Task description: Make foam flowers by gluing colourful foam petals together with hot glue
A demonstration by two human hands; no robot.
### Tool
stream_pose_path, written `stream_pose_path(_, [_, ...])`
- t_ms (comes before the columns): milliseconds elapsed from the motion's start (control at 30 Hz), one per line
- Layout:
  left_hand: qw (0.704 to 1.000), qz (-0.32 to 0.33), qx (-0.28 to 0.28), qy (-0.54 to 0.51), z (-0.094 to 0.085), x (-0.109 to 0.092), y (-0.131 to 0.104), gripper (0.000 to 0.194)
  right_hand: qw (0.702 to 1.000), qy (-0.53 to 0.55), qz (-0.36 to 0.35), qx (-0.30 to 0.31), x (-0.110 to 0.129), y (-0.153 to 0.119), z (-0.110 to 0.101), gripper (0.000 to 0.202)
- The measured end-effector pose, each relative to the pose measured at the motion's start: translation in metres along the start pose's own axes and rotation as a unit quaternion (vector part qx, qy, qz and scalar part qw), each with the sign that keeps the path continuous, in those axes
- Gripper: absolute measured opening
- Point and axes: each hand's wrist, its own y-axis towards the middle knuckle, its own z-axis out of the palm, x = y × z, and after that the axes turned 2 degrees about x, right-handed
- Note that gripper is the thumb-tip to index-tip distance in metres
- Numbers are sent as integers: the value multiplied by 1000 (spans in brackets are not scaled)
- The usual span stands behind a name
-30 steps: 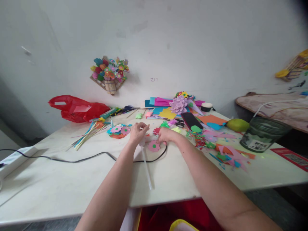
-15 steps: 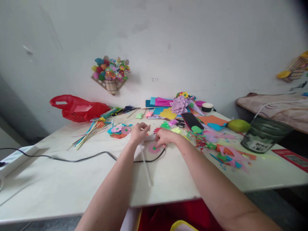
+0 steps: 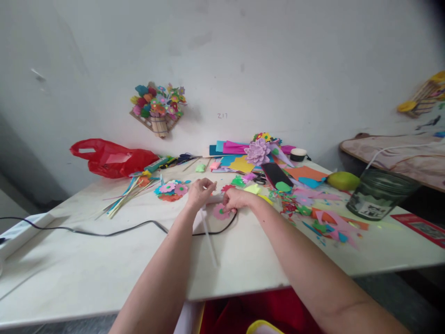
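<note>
My left hand [image 3: 200, 192] has its thumb and fingers pinched together above the table; whatever it holds is too small to make out. My right hand [image 3: 233, 199] is closed, its fingertips at the upper right edge of a pink foam flower [image 3: 220, 212] with a green centre. Between and below the hands lies a white glue gun, partly hidden by my left hand and wrist, with a clear glue stick [image 3: 209, 241] reaching toward the table's front edge. A black cable [image 3: 224, 228] curves beside the pink flower.
Finished foam flowers [image 3: 171, 189] lie left of my hands, with thin strips and a red bag [image 3: 111, 157] beyond. Foam scraps [image 3: 333, 222], a phone [image 3: 276, 175] and a glass jar [image 3: 378, 197] are on the right. Coloured sheets [image 3: 239, 162] lie at the back.
The whole view has shifted slightly. Both hands keep nearly the same pose and place around the pink flower and glue gun.
</note>
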Motion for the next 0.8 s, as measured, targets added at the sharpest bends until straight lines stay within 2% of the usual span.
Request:
stream_pose_path(167, [999, -6, 26, 32, -3, -5, -1, 25, 990, 120, -43, -59, -4, 1, -5, 17])
stream_pose_path(333, [997, 49, 53, 4, -1, 0, 1, 22, 965, 225, -72, -112, -2, -6, -12, 17])
stream_pose_path(500, [996, 52, 67, 2, -1, 2, 0, 29, 958, 218, -101, -154, -3, -9, -17, 17])
stream_pose_path(800, [997, 31, 56, -40, -6, -8, -3, 30, 947, 219, -143, -186, -10, -5, -20, 31])
